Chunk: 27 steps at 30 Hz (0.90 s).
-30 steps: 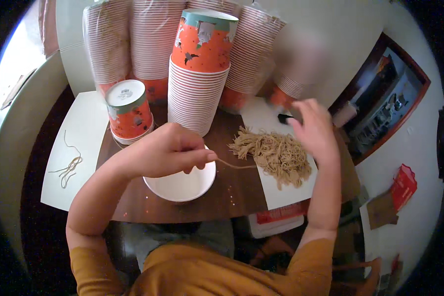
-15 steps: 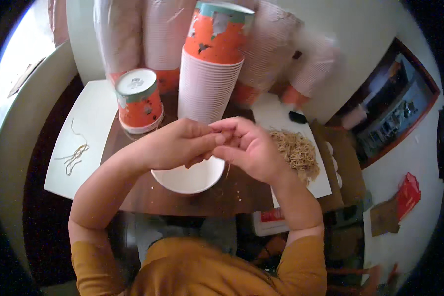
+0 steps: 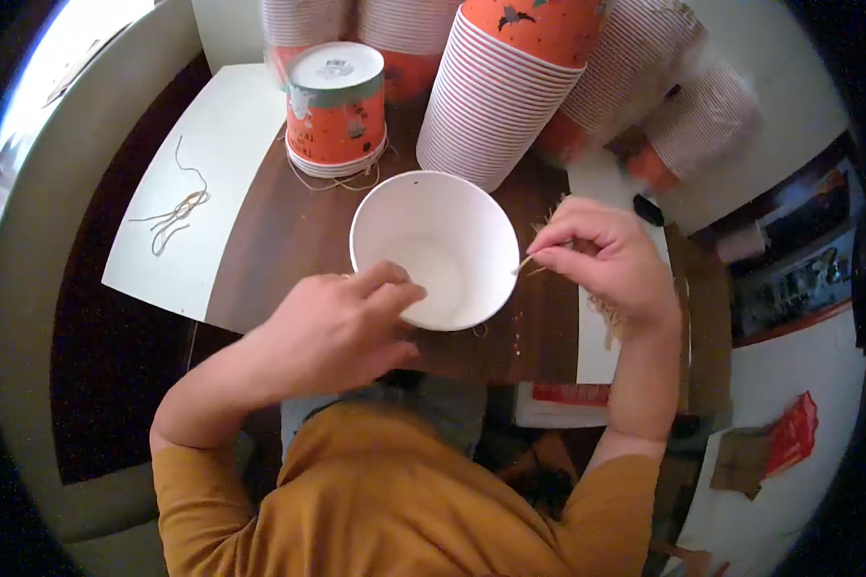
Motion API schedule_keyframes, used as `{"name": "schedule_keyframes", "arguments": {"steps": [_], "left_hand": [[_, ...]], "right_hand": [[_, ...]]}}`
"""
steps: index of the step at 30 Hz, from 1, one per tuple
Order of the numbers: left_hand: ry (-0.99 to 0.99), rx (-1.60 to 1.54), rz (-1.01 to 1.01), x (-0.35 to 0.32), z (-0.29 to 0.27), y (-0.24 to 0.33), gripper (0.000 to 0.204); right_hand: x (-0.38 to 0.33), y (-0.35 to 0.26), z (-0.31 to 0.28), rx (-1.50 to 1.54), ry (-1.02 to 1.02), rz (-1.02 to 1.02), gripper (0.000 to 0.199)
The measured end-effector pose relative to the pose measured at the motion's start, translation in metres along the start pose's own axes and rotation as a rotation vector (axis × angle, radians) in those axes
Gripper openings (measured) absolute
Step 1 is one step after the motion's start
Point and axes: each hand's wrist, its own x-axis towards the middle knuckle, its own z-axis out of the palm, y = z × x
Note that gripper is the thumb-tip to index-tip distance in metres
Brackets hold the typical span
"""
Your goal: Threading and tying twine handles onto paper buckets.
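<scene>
A white paper bucket [image 3: 481, 236] stands in the middle of the brown table, its mouth facing me and a small dark hole near its far rim. My left hand [image 3: 337, 322] grips the near-left rim, fingers over the inside and thumb outside. Beside the right rim, my right hand [image 3: 616, 255] pinches a thin piece of twine [image 3: 523, 263] between thumb and forefinger. The twine's end points at the bucket's wall; whether it touches cannot be told. Partly hidden behind that hand lies a pile of tan twine [image 3: 602, 313].
An upturned orange and green bucket [image 3: 332, 133] with twine around its base stands at the back left. Behind the white bucket leans a tall nested stack [image 3: 486, 111], with wrapped stacks [image 3: 635, 67] beyond. Loose twine [image 3: 178, 213] lies on the left white panel.
My hands were together above the white bucket and have parted: the left has come down to its near rim, the right has moved rightward with the twine. The whole view has shifted.
</scene>
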Motion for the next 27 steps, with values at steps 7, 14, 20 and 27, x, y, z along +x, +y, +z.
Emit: {"name": "schedule_keyframes", "arguments": {"steps": [7,14,20,27], "left_hand": [[-0.030,0.163,0.270,0.004,0.013,-0.015,0.025],[0.092,0.141,0.229,0.008,0.004,-0.040,0.021],[0.198,0.040,0.178,-0.006,0.007,-0.055,0.021],[0.200,0.046,0.182,-0.009,0.012,-0.061,0.023]], "right_hand": [[0.037,0.005,0.019,-0.148,-0.511,-0.077,0.010],[0.053,0.015,0.044,-0.124,-0.605,0.113,0.013],[0.064,0.008,0.052,-0.015,-0.613,0.307,0.015],[0.061,0.007,0.072,0.054,-0.681,0.271,0.018]]}}
